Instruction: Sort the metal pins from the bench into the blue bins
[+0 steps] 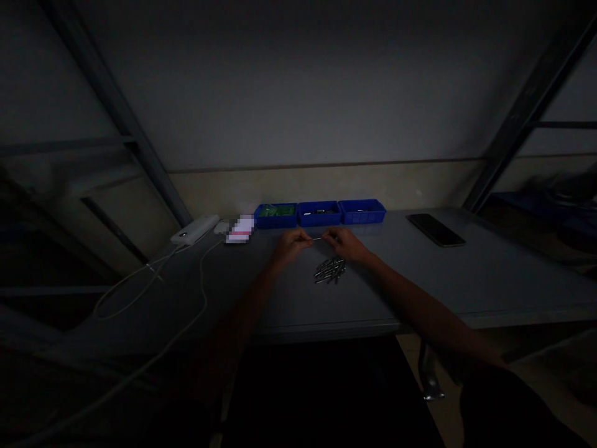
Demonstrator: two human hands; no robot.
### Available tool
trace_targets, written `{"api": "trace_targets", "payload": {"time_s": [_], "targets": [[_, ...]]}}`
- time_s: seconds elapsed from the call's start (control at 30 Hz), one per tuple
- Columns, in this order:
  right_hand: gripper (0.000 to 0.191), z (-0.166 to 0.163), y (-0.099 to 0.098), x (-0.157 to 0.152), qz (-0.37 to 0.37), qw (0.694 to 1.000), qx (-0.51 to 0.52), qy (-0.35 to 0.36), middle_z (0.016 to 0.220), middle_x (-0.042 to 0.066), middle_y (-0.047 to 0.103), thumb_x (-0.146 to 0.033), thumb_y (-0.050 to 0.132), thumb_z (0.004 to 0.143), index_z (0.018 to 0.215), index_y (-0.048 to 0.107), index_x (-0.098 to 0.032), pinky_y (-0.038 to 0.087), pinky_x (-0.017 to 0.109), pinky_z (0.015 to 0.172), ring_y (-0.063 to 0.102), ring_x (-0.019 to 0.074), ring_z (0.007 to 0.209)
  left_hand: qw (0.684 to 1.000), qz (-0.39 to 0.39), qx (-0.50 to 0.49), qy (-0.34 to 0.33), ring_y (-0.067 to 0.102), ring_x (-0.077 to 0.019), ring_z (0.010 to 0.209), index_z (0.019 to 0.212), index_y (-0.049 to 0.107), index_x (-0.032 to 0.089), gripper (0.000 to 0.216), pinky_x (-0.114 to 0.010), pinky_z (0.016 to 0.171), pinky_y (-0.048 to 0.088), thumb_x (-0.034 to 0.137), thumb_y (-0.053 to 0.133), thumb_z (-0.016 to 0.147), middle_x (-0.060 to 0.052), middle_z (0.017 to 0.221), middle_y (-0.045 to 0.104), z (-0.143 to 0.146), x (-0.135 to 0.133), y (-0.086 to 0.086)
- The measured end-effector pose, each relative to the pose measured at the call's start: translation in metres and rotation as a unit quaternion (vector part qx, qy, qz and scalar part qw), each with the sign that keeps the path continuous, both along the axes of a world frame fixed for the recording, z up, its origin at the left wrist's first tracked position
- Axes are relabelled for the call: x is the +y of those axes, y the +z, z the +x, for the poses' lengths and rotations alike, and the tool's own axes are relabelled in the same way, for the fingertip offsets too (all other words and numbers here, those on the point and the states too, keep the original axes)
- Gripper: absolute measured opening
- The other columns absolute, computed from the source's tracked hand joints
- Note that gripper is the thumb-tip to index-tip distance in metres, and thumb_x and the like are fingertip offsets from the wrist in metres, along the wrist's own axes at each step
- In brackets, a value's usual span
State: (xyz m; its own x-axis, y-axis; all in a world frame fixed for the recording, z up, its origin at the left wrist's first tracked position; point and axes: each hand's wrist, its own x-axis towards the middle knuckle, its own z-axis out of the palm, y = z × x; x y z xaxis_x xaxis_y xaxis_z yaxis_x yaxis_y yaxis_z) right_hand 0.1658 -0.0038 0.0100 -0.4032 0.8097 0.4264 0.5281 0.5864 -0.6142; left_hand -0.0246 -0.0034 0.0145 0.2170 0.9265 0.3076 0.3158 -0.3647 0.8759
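Note:
My left hand (293, 244) and my right hand (344, 242) face each other just above the grey table, fingers pinched. Between their fingertips runs a thin, shiny metal rod (317, 238), one end in each hand. What sits at its ends is covered by my fingers. Just below lies a loose pile of slim metal pen-like pieces (330, 270), nearest to my right hand. Three blue bins stand in a row behind my hands: the left bin (277, 224) holds green pieces, the middle bin (321, 221) small dark and shiny parts, the right bin (364, 218) a few small parts.
A dark phone (436, 229) lies at the right. On the left are a lit phone (240, 230), a white power strip or box (196, 230) and a white cable (204, 292) trailing off the table's front. Metal frame posts rise at both sides, with a wall behind.

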Motion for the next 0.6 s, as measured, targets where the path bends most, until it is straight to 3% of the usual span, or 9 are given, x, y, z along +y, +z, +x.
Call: {"api": "trace_targets", "payload": {"time_s": [0.43, 0.6], "targets": [[0.043, -0.0008, -0.0027, 0.0028, -0.002, 0.999, -0.007, -0.033, 0.057, -0.001, 0.047, -0.045, 0.034, 0.091, 0.062, 0.049, -0.017, 0.027, 0.025, 0.058, 0.039, 0.0109, 0.056, 0.979, 0.106, 0.164, -0.056, 0.054, -0.0125, 0.059, 0.064, 0.059, 0.016, 0.012, -0.023, 0.057, 0.04, 0.025, 0.058, 0.072, 0.001, 0.06, 0.06, 0.0043, -0.0065, -0.0063], [0.044, 0.0001, -0.0037, 0.0049, 0.021, 0.998, -0.023, -0.061, 0.057, 0.0, 0.049, -0.044, 0.033, 0.092, 0.06, 0.05, -0.018, 0.026, 0.026, 0.058, 0.04, 0.0119, 0.056, 0.977, 0.129, 0.165, -0.028, 0.06, -0.0131, 0.066, 0.078, 0.061, 0.017, 0.01, -0.023, 0.063, 0.045, 0.026, 0.056, 0.076, 0.0, 0.07, 0.065, 0.0069, -0.007, -0.0074]]}}
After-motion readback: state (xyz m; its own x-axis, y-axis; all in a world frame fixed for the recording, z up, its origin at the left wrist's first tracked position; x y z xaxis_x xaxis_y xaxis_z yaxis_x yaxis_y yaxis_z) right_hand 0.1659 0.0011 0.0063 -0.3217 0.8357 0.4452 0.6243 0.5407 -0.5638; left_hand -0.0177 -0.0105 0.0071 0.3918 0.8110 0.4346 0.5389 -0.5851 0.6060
